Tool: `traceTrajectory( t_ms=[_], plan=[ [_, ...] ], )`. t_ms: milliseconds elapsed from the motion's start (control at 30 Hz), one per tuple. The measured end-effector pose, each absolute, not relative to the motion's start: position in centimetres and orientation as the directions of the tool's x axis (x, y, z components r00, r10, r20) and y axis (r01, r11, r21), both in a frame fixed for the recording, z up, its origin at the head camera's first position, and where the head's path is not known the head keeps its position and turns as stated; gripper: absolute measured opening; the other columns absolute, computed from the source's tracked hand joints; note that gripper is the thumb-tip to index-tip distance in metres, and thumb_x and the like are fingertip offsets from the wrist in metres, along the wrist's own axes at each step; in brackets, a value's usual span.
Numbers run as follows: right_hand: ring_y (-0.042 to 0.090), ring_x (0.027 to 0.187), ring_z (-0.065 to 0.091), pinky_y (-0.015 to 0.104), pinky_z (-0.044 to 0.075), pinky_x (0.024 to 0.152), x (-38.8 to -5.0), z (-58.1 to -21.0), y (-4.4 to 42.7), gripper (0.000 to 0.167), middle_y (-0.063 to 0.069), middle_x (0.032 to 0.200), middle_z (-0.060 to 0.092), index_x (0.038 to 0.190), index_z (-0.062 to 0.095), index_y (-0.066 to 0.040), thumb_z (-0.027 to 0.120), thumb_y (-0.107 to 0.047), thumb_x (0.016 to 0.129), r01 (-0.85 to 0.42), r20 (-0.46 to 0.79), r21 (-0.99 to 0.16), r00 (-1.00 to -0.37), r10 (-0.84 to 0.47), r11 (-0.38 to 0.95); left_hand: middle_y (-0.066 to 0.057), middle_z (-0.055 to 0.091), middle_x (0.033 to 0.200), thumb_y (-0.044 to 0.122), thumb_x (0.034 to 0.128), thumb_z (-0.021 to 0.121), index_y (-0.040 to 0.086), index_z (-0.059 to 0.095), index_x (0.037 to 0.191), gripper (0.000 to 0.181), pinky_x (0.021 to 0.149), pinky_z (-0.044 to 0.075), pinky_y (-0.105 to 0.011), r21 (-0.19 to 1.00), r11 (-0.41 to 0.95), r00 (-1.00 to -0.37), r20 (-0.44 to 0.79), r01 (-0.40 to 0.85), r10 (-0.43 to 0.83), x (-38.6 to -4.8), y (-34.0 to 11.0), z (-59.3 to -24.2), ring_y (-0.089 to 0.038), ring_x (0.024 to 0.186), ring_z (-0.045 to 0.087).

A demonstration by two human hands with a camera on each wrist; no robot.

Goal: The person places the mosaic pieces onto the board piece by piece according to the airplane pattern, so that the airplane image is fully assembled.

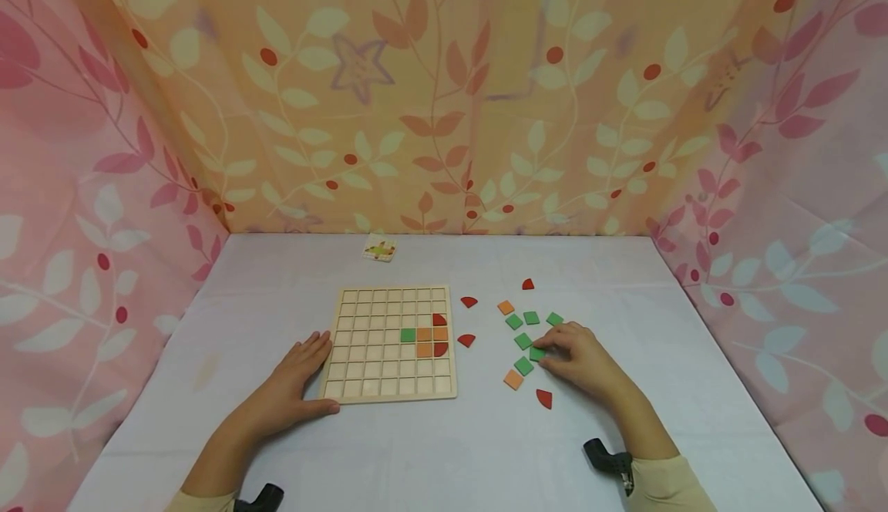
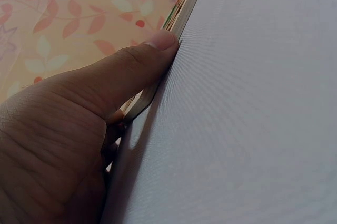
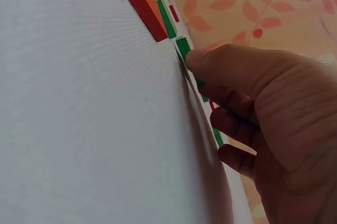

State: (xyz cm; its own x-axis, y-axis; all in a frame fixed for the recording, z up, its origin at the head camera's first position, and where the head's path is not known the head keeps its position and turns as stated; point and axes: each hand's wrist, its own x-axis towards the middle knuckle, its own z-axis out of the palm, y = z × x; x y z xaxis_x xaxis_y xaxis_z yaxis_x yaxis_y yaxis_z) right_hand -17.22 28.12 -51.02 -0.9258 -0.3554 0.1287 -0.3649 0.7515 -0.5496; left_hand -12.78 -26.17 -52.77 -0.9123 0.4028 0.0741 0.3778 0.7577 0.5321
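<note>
A wooden grid board (image 1: 368,369) lies on the white table, with a green square tile (image 1: 408,335), several orange square tiles (image 1: 424,335) and red quarter-round tiles (image 1: 440,350) set in its right part. My left hand (image 1: 294,381) rests at the board's left side, fingers straight along the edge. Its thumb touches the near-left corner, also seen in the left wrist view. To the right of the board, my right hand (image 1: 579,358) pinches a green square tile (image 1: 537,354) lying among loose ones. In the right wrist view the thumb presses that green tile (image 3: 183,48); the fingertips are partly hidden.
Loose green tiles (image 1: 531,318), orange tiles (image 1: 513,379) and red quarter-round tiles (image 1: 544,399) lie scattered around the right hand. A small patterned card (image 1: 379,248) sits near the table's back edge. Patterned cloth (image 1: 444,96) encloses the table at the back and sides.
</note>
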Motion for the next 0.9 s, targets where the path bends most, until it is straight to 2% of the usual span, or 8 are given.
traceTrajectory(
  t_ms=[267,400,567,900],
  plan=[
    [0.011,0.108,0.057,0.039,0.054,0.096,-17.3,-49.9,27.8,0.030,-0.013,0.107,0.068,0.110,0.078,-0.028,0.085,-0.015,0.084,-0.372,0.155,-0.571,-0.924,-0.349,0.732,-0.019,0.028,0.167,0.057,0.0741,0.086,-0.003,0.035,0.157,0.114,0.127,-0.004,-0.023,0.534,0.752,-0.909,0.086,0.387,0.407,-12.7,-26.1,-52.6,-0.041,0.156,0.020],
    [0.012,0.109,0.057,0.041,0.055,0.095,-17.3,-48.8,27.1,0.027,-0.012,0.106,0.069,0.111,0.078,-0.024,0.083,-0.015,0.086,-0.402,0.180,-0.582,-0.912,-0.370,0.707,-0.021,0.030,0.165,0.056,0.0746,0.086,-0.004,0.036,0.156,0.112,0.127,-0.003,-0.023,0.531,0.749,-0.908,0.111,0.398,0.404,-12.6,-26.1,-52.6,-0.042,0.155,0.022],
    [0.010,0.112,0.055,0.042,0.054,0.097,-17.4,-47.4,26.2,0.026,-0.015,0.109,0.067,0.113,0.078,-0.025,0.082,-0.018,0.088,-0.414,0.176,-0.573,-0.905,-0.387,0.707,-0.023,0.033,0.163,0.054,0.0742,0.087,-0.006,0.038,0.154,0.111,0.126,-0.004,-0.019,0.525,0.738,-0.900,0.151,0.423,0.408,-12.5,-26.1,-52.7,-0.044,0.153,0.025],
    [0.013,0.114,0.055,0.045,0.053,0.096,-18.3,-45.3,22.8,0.026,-0.015,0.111,0.068,0.111,0.078,-0.029,0.083,-0.019,0.087,-0.469,0.205,-0.591,-0.874,-0.440,0.657,-0.020,0.028,0.167,0.058,0.0738,0.085,-0.004,0.034,0.157,0.115,0.128,-0.004,-0.025,0.538,0.750,-0.909,0.082,0.385,0.408,-12.8,-26.3,-52.9,-0.041,0.156,0.019]
  ],
)
